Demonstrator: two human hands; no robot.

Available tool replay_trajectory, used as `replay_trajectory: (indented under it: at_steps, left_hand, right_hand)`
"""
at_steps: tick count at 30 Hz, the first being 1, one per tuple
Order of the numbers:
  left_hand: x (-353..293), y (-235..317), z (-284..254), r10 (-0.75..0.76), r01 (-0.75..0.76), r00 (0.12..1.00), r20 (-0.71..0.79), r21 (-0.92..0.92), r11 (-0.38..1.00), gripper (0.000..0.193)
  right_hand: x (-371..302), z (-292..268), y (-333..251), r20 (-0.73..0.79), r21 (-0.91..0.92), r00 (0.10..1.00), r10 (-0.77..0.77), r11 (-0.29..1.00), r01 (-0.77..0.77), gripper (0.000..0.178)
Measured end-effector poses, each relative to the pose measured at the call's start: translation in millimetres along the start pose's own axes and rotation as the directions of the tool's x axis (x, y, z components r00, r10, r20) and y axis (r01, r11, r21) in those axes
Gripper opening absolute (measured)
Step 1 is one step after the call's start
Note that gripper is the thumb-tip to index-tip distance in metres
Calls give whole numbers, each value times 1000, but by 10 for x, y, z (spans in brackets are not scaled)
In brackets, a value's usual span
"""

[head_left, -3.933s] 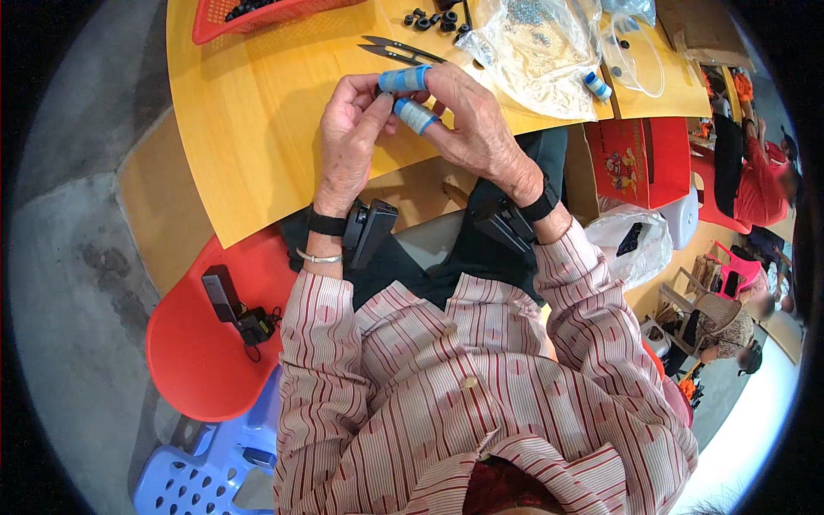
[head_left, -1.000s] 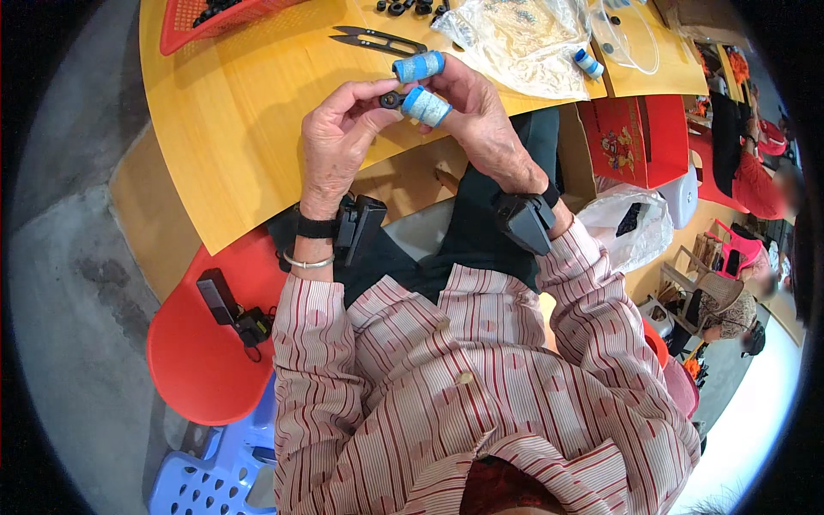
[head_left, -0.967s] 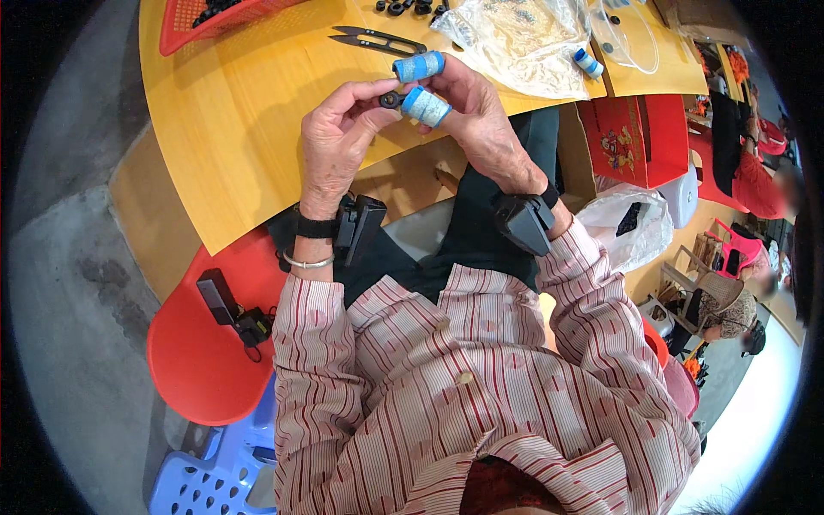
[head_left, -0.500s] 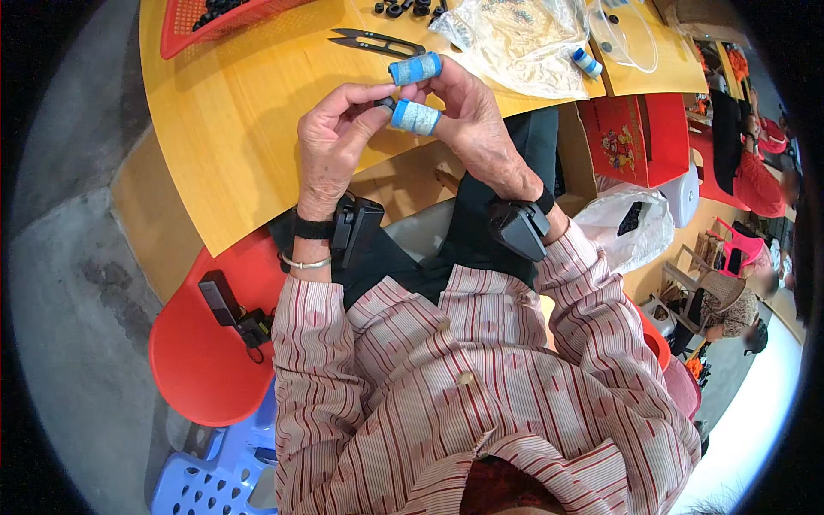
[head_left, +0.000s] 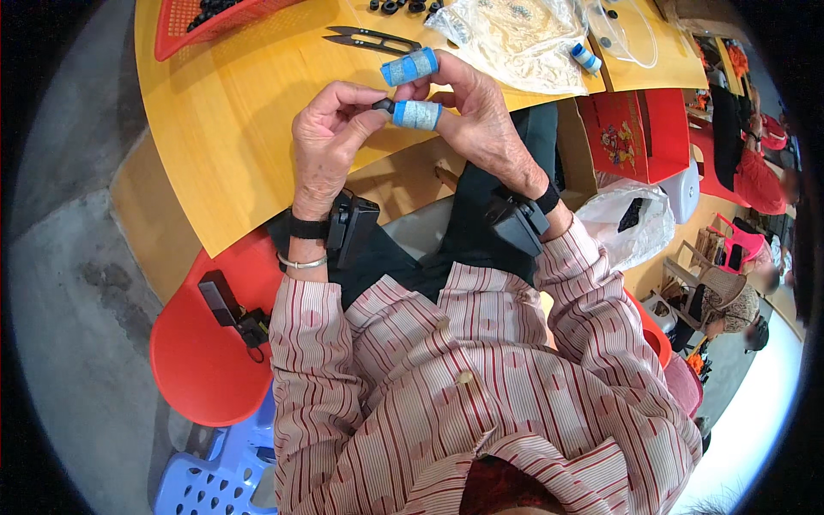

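Over the yellow table (head_left: 223, 129), my left hand (head_left: 330, 129) pinches a small black round piece (head_left: 384, 105) between thumb and forefinger. My right hand (head_left: 481, 112) meets it from the other side, its thumb tip against the piece and its other fingers curled partly out of sight behind. Blue-and-grey wraps cover the right thumb (head_left: 417, 114) and the raised right forefinger (head_left: 409, 66). Black thread snips (head_left: 371, 40) lie just beyond my hands, blades pointing left.
A red basket (head_left: 184, 39) of black pieces stands far left. Loose black parts (head_left: 390, 7), a clear plastic bag (head_left: 519, 43) and another blue roll (head_left: 586, 58) lie at the back. Right of my legs are a red box (head_left: 631, 137) and a white bag (head_left: 631, 223). Red stool (head_left: 206, 360) at left.
Both hands have shifted slightly left. The black piece shows more between them, and the wrapped right forefinger stands a little farther from the thumb.
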State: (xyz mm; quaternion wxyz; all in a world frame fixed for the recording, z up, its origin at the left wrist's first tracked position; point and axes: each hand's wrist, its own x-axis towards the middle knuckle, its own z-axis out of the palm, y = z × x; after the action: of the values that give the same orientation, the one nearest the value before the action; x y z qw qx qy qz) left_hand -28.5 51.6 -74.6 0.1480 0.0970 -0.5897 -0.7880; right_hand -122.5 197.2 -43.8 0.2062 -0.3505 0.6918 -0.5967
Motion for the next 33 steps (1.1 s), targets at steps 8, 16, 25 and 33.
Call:
replay_trajectory:
  at_steps: [8, 16, 25, 33]
  left_hand:
    - [-2, 6, -13, -11, 11, 999, 44, 6, 1000, 15]
    - [6, -11, -3, 94, -95, 993, 65, 7, 995, 15]
    - [-148, 32, 20, 124, -124, 991, 59, -6, 992, 14]
    - [-431, 284, 135, 198, -207, 967, 162, 40, 978, 15]
  right_hand:
    - [-3, -41, 32, 33, 39, 998, 43, 998, -45, 28]
    - [-92, -55, 23, -28, -251, 998, -55, 967, 47, 32]
    - [-180, -13, -122, -47, -294, 993, -109, 952, 91, 28]
    - [-496, 2, -378, -27, -65, 999, 47, 997, -49, 24]
